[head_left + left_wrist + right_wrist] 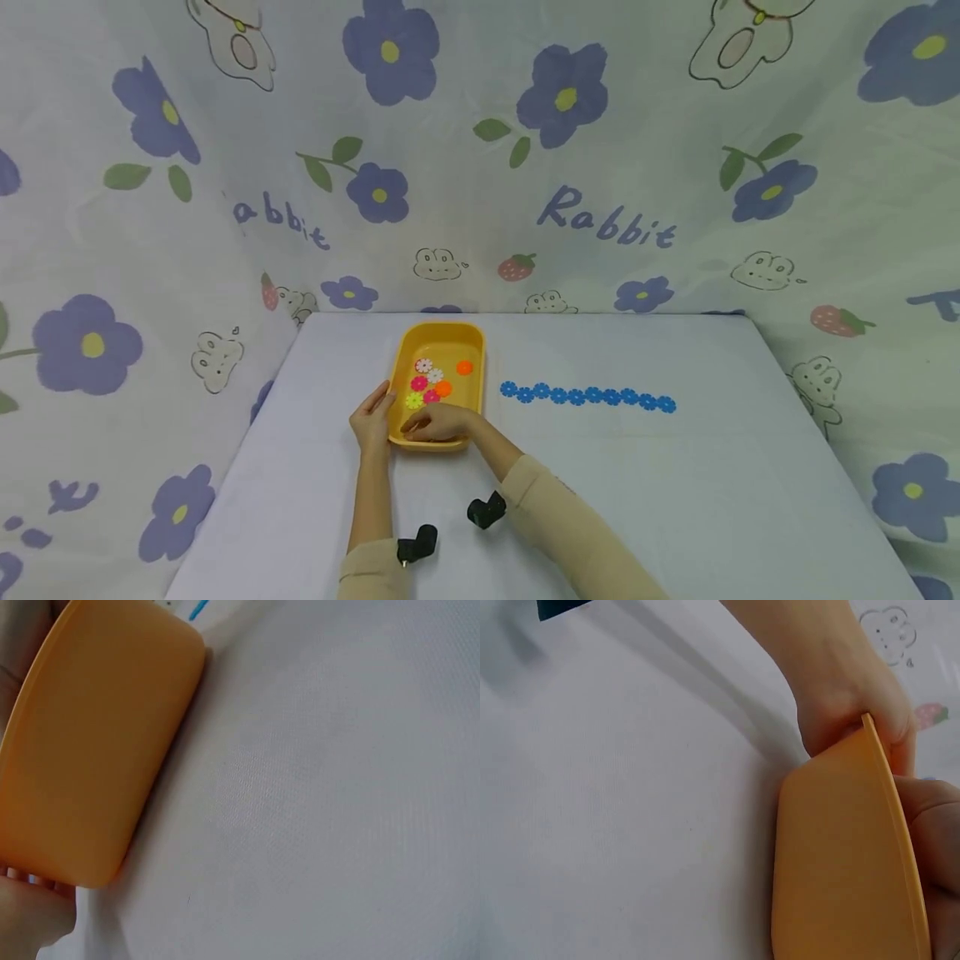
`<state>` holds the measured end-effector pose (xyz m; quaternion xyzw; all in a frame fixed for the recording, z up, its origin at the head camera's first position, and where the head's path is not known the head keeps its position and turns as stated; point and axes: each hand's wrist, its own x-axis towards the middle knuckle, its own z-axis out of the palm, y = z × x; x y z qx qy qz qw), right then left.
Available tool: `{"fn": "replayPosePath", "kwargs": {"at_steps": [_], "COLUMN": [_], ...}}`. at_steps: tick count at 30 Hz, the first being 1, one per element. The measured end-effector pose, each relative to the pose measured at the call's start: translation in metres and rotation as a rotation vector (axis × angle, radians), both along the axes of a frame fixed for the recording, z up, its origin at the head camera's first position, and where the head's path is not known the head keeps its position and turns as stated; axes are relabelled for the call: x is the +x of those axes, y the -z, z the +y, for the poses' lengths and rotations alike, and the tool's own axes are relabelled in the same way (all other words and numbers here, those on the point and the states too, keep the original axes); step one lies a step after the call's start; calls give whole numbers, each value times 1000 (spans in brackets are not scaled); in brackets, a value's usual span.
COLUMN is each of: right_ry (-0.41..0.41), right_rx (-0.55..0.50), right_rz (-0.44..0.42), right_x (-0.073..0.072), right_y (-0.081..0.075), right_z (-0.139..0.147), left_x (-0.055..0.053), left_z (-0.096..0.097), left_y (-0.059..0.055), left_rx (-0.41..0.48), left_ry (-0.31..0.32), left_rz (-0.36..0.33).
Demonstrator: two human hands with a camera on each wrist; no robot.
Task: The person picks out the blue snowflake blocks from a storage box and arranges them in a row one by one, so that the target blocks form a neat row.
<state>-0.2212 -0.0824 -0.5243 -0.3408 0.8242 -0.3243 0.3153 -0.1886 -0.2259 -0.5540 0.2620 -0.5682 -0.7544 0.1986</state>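
A yellow-orange plastic tray (pixel 476 346) holds several small flower-shaped discs in pink, white, orange and yellow-green. My left hand (pixel 371 421) grips the tray's left side near its front corner; the right wrist view shows this left hand (pixel 844 697) at the rim. Inside the tray's front part is my right hand (pixel 438 422), its fingers bent down toward the front left corner. I cannot tell whether a disc is between those fingertips. In the left wrist view, the tray's outer wall (pixel 97 742) hides most of the left hand's fingers.
To the right of the tray, several blue flower-shaped discs (pixel 576 397) form a wavy row on the white tabletop (pixel 675 492). Black wrist cameras (pixel 417 543) jut out near both sleeves. A flower-and-rabbit print cloth (pixel 480 217) hangs around the table's back and sides.
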Motion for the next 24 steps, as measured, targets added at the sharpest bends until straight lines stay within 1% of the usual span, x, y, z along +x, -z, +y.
{"fn": "replayPosePath", "kwargs": {"at_steps": [1, 3, 4, 6, 7, 8, 10, 12, 13, 15, 17, 21, 24], "right_ry": [13, 70, 113, 230, 293, 358, 468, 544, 563, 560, 524, 392, 326], "right_rx": [-31, -103, -136, -210, -241, -262, -279, -298, -301, -322, -340, -325, -357], "right_rz": [-39, -129, -165, -224, -228, -210, -146, -92, -64, -21, 22, 134, 199], "right_x": [0, -1, -1, -3, -4, -6, -9, -13, -14, -13, -10, 4, 16], "right_y": [2, 5, 7, 10, 11, 12, 14, 15, 15, 16, 14, 7, 0], "right_z": [-1, -5, -7, -11, -12, -14, -14, -13, -12, -9, -7, -3, 4], "left_x": [0, 1, 1, 1, 1, 1, 1, 0, 0, -1, -1, -1, -1], "left_z": [0, 0, 1, 1, 1, 1, 1, 1, 1, 1, 1, 1, 1], "left_y": [0, 0, 0, 0, -1, -1, 0, 0, 0, 1, 1, 0, 0], "left_rx": [-4, -4, -2, 0, 2, 7, 14, 15, 18, 22, 22, 17, 6], "left_ry": [4, 3, -1, -7, -10, -14, -18, -12, -10, -11, -5, -2, 1], "left_rz": [-5, -6, 0, 12, 22, 31, 39, 38, 37, 34, 35, 24, 5]}}
